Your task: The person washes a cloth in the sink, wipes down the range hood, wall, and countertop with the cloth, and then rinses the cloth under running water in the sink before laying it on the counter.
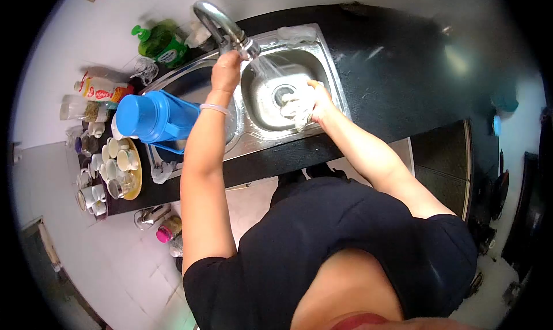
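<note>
My left hand (226,71) is closed at the base of the chrome faucet (219,16); the fingertips are partly hidden behind the metal. Water sprays from the spout into the right basin of the steel sink (249,114). Low over that basin, my right hand (321,102) grips a crumpled, wet whitish cloth (296,106), which hangs near the drain (283,93). Left of my left forearm, a blue thermos jug (152,118) stands over the left basin.
Green soap bottles (164,46) stand behind the sink. At the left are a yellow tray (136,177) with several cups, glass jars (78,108) and a red-and-white package (103,90). The black countertop (397,82) stretches right. Below the counter's left end is a pink-lidded jar (167,231).
</note>
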The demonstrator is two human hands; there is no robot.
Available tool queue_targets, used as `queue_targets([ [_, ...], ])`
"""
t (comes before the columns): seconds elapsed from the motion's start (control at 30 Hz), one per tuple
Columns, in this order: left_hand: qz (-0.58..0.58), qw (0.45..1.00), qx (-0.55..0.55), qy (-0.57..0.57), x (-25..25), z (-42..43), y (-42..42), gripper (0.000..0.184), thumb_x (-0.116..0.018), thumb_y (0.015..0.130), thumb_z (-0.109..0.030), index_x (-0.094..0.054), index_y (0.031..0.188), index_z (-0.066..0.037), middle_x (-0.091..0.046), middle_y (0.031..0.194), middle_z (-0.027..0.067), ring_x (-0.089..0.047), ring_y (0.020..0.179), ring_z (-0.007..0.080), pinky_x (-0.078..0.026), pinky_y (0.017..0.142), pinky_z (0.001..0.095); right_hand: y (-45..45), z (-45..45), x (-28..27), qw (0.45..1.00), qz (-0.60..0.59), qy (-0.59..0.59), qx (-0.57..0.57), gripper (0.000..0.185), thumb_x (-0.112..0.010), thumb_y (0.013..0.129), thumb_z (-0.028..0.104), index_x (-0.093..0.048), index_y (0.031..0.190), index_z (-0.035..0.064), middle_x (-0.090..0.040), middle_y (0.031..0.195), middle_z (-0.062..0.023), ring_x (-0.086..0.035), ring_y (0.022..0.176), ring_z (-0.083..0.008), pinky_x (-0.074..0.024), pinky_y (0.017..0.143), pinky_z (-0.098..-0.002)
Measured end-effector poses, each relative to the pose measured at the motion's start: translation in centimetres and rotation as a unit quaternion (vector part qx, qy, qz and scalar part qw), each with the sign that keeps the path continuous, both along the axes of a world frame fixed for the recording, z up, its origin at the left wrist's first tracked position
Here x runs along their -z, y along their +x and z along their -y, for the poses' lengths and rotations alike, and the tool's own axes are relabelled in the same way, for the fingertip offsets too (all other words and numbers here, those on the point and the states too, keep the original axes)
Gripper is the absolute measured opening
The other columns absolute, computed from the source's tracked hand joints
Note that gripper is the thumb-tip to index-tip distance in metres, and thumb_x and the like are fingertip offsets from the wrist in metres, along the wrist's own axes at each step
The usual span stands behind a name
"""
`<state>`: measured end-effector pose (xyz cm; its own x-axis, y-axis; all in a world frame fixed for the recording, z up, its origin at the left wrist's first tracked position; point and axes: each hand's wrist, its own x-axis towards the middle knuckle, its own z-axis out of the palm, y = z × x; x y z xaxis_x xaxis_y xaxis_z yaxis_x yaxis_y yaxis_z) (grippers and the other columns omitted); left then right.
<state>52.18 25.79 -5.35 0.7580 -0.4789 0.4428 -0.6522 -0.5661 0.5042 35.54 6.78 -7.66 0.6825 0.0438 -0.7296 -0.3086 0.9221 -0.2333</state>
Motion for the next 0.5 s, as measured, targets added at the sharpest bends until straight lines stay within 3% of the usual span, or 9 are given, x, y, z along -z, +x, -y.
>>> queue_targets([
  [0.1, -0.029, 0.998, -0.049, -0.001, -0.6, 0.7, 0.7, 0.012, -0.058, 0.08, -0.016, -0.061, 0.087, -0.006, -0.062, 0.082, 0.0156, -0.059, 0.076, 0.0364, -0.047, 0.066, 0.0404, -0.3, 1.6, -0.6, 0.998, 0.04, -0.039, 0.029, 0.037, -0.041, 0.087, 0.025, -0.048, 0.107, -0.0052, -0.059, 0.094, -0.0245, -0.062, 0.083, -0.0347, -0.0528, 0.07, -0.0503],
  [0.2, -0.097, 0.987, -0.083, -0.097, 0.3, 1.5, 1.3, 0.021, -0.06, 0.078, -0.013, -0.06, 0.097, -0.005, -0.063, 0.085, 0.0148, -0.061, 0.079, 0.0336, -0.048, 0.069, 0.0381, -0.1, 2.6, -0.2, 0.993, 0.074, -0.069, 0.055, 0.037, -0.042, 0.086, 0.024, -0.049, 0.107, -0.0055, -0.06, 0.094, -0.0245, -0.062, 0.083, -0.0347, -0.0526, 0.071, -0.0505],
  [0.27, 0.02, 0.983, -0.105, -0.147, 0.8, 1.9, -0.1, 0.037, -0.06, 0.078, -0.012, -0.049, 0.111, 0.001, -0.055, 0.103, 0.0179, -0.053, 0.096, 0.0334, -0.041, 0.085, 0.0394, -0.3, 3.0, 0.8, 0.989, 0.094, -0.085, 0.079, 0.036, -0.043, 0.086, 0.024, -0.049, 0.106, -0.0057, -0.06, 0.093, -0.0242, -0.062, 0.084, -0.0348, -0.0524, 0.072, -0.0506],
  [0.33, 0.014, 0.954, -0.158, -0.256, 1.2, 2.8, -4.5, 0.042, -0.06, 0.079, -0.016, -0.045, 0.114, 0.002, -0.049, 0.107, 0.0197, -0.048, 0.097, 0.035, -0.037, 0.087, 0.042, -0.4, 3.3, 0.7, 0.992, 0.063, -0.084, 0.074, 0.035, -0.046, 0.085, 0.026, -0.051, 0.106, -0.0011, -0.062, 0.093, -0.0186, -0.062, 0.086, -0.032, -0.0517, 0.074, -0.0471],
  [0.37, -0.018, 0.96, -0.159, -0.229, 2.5, 2.7, -7.2, 0.045, -0.06, 0.081, -0.02, -0.042, 0.116, 0.002, -0.047, 0.105, 0.0185, -0.047, 0.095, 0.0331, -0.037, 0.086, 0.0419, -0.6, 3.1, 0.7, 0.992, 0.059, -0.072, 0.08, 0.034, -0.047, 0.085, 0.027, -0.053, 0.105, 0.0004, -0.062, 0.093, -0.0169, -0.062, 0.086, -0.0308, -0.0515, 0.075, -0.0459],
  [0.4, -0.114, 0.929, -0.115, -0.332, 5.5, 3.6, -10.2, 0.045, -0.059, 0.084, -0.025, -0.042, 0.116, 0.002, -0.047, 0.107, 0.016, -0.047, 0.098, 0.03, -0.035, 0.089, 0.0397, -0.6, 3.2, 1.0, 0.992, 0.055, -0.062, 0.091, 0.033, -0.047, 0.085, 0.028, -0.054, 0.104, 0.0019, -0.062, 0.093, -0.0152, -0.062, 0.086, -0.0297, -0.0512, 0.075, -0.0447],
  [0.43, -0.24, 0.907, -0.103, -0.331, 9.3, 4.2, -12.7, 0.048, -0.06, 0.084, -0.029, -0.043, 0.117, 0.0, -0.047, 0.113, 0.015, -0.047, 0.101, 0.0279, -0.035, 0.091, 0.0377, -0.3, 3.4, 3.6, 0.984, 0.126, 0.032, 0.123, 0.03, -0.048, 0.085, 0.031, -0.057, 0.1, 0.0066, -0.063, 0.088, -0.0099, -0.062, 0.082, -0.026, -0.0505, 0.075, -0.0418],
  [0.47, -0.418, 0.783, -0.069, -0.456, 8.6, 5.6, -15.1, 0.053, -0.058, 0.084, -0.036, -0.041, 0.121, -0.002, -0.045, 0.12, 0.014, -0.046, 0.106, 0.0268, -0.035, 0.092, 0.0375, -0.7, 2.0, 0.6, 0.985, 0.12, 0.017, 0.126, 0.031, -0.048, 0.085, 0.035, -0.058, 0.097, 0.0087, -0.063, 0.083, -0.0072, -0.061, 0.078, -0.0234, -0.0505, 0.073, -0.0401],
  [0.5, -0.554, 0.602, -0.089, -0.568, 7.9, 7.0, -17.4, 0.058, -0.056, 0.084, -0.042, -0.039, 0.125, -0.005, -0.043, 0.126, 0.0129, -0.045, 0.111, 0.0256, -0.036, 0.094, 0.0373, -0.6, 0.6, -0.4, 0.976, 0.152, 0.017, 0.153, 0.033, -0.049, 0.085, 0.045, -0.057, 0.084, 0.0134, -0.059, 0.07, -0.0037, -0.058, 0.059, -0.0197, -0.0504, 0.055, -0.035],
])
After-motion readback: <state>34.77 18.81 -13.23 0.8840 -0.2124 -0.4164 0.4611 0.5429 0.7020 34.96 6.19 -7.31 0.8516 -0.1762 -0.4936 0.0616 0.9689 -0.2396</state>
